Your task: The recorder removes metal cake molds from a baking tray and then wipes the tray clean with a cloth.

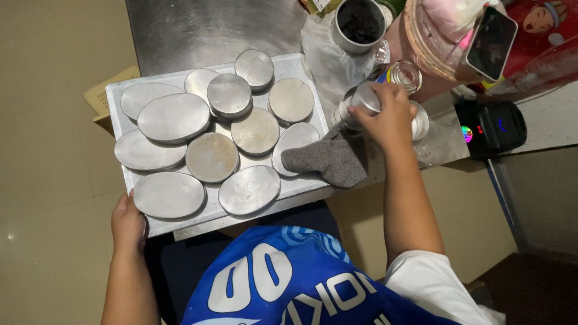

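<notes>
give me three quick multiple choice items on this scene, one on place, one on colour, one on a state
1. Where does the grey cloth lie?
A. at the right edge of the flat metal tray
B. on the floor
C. inside the dark-filled metal cup

2. What colour is the cloth?
A. red
B. grey
C. yellow

3. What is the left hand doing?
A. gripping the tray's near corner
B. holding a phone
C. hanging free

Answers: 1 A, it drapes over the tray's right rim. 2 B, plainly grey. 3 A, its fingers wrap the corner, while the right hand grips a small metal tin.
</notes>
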